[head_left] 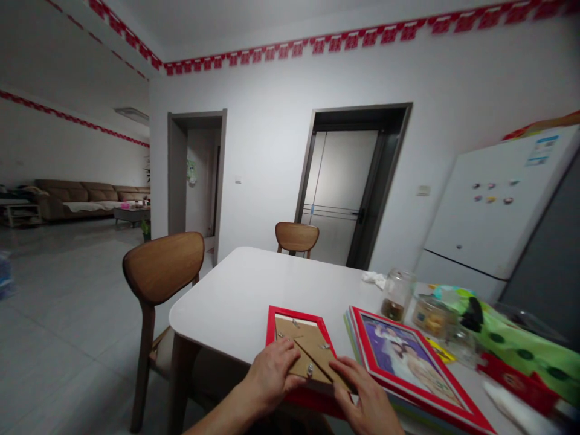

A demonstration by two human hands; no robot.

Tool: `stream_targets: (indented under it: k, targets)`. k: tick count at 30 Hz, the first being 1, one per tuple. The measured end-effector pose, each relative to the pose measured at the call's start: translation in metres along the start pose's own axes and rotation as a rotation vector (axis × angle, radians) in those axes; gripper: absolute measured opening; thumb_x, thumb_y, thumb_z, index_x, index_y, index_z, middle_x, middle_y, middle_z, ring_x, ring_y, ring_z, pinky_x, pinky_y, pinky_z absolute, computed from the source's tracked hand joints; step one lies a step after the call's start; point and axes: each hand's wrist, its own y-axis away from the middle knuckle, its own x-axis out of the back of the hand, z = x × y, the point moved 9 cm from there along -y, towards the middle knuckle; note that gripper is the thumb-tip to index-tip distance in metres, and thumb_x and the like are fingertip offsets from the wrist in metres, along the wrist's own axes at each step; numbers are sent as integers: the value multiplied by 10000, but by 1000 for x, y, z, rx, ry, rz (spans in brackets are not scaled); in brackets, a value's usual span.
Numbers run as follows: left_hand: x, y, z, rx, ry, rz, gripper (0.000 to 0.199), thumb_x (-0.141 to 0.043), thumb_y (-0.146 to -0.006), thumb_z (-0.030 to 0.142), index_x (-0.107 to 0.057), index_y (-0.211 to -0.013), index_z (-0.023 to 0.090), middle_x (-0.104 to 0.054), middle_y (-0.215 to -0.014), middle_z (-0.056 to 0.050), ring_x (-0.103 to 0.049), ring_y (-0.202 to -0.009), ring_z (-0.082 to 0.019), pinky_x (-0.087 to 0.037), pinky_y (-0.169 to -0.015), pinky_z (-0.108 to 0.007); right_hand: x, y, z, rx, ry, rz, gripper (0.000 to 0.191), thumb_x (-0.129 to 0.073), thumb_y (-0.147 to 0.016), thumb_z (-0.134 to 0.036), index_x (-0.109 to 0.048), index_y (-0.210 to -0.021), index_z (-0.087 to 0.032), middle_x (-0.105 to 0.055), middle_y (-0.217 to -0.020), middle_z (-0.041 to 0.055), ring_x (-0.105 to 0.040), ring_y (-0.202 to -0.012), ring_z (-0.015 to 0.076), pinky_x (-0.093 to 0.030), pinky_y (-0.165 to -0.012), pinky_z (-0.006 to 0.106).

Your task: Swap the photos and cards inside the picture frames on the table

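Observation:
A small red frame (272,323) lies face down at the table's near edge, its brown backing board (312,338) showing with metal clips and a diagonal strip across it. My left hand (276,368) rests on the lower left of the backing, its fingers bent and close together on the board. At the lower right, my right hand (362,393) has its fingers and thumb on the strip's lower end. Just right of it, a larger red frame (408,362) with a photo of people lies face up on a stack of frames.
On the white table (272,278), a glass jar (397,296), a lidded container (432,317), a crumpled tissue (374,278) and a green bag (521,350) stand toward the right. Wooden chairs are at the left (165,266) and far side (297,236).

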Motion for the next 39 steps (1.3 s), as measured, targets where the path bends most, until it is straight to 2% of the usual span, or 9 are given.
stream_targets:
  k: [3, 7, 11, 17, 23, 28, 30, 34, 39]
  targets:
    - [-12, -1, -3, 15, -3, -69, 412, -570, -738, 351, -490, -1096, 163, -464, -1216, -88, -407, -1120, -223, -308, -961, -336, -12, 2, 9, -7, 55, -29, 422, -397, -689, -311, -604, -991, -101, -542, -1104, 145, -497, -1030, 228, -380, -909, 343]
    - [-23, 1, -16, 54, -40, -161, 354, -490, -780, 372, -482, -1084, 190, -441, -1231, -72, -373, -1138, -246, -281, -957, -396, -31, 1, 8, 41, 113, -33, 413, -413, -707, -297, -585, -1025, -98, -539, -1101, 149, -488, -1028, 225, -367, -913, 337]
    - [-29, 2, -30, 96, -64, -166, 334, -455, -799, 332, -453, -1105, 199, -406, -1258, -70, -335, -1165, -239, -232, -975, -413, -40, -2, 0, 97, 153, -17, 378, -425, -715, -265, -579, -1029, -124, -548, -1077, 136, -493, -989, 219, -375, -880, 335]
    - [-23, 6, -32, 117, -42, -121, 314, -470, -783, 265, -467, -1090, 200, -400, -1256, -79, -354, -1147, -224, -239, -968, -390, -41, -15, -14, 80, 211, -13, 311, -419, -719, -213, -596, -972, -186, -567, -1006, 99, -504, -907, 214, -391, -788, 320]
    - [-13, 9, -27, 90, -27, -108, 120, -451, -790, 235, -554, -845, 208, -556, -986, -21, -487, -954, -182, -268, -931, -378, -47, -24, -21, 63, 247, -58, 294, -422, -714, -205, -610, -939, -219, -564, -995, 81, -481, -912, 220, -365, -772, 316]
    - [-10, 13, -32, 108, -6, -96, 83, -463, -781, 226, -527, -828, 204, -567, -948, -6, -499, -893, -159, -274, -924, -349, -47, -16, -24, 117, 240, -114, 282, -404, -740, -229, -601, -942, -242, -553, -999, 70, -464, -929, 212, -356, -760, 307]
    - [-10, 15, -34, 112, 10, -94, 135, -522, -750, 277, -518, -862, 203, -569, -931, -4, -505, -868, -161, -275, -926, -348, -47, -14, -26, 128, 245, -126, 284, -402, -747, -238, -592, -958, -241, -545, -1010, 75, -459, -932, 212, -352, -761, 312]
    - [-13, 18, -40, 132, 63, -114, 462, -674, -598, 369, -494, -984, 190, -563, -959, -22, -493, -913, -199, -216, -972, -384, -52, -13, -44, 217, 223, -167, 282, -387, -773, -262, -573, -984, -285, -514, -1065, 55, -438, -963, 210, -337, -780, 335]
    - [-14, 19, -42, 141, 99, -118, 576, -669, -608, 346, -436, -1103, 168, -548, -1016, -48, -464, -987, -211, -173, -996, -376, -57, -9, -67, 338, 163, -232, 244, -365, -803, -316, -582, -915, -321, -486, -1093, 9, -415, -986, 187, -313, -807, 336]
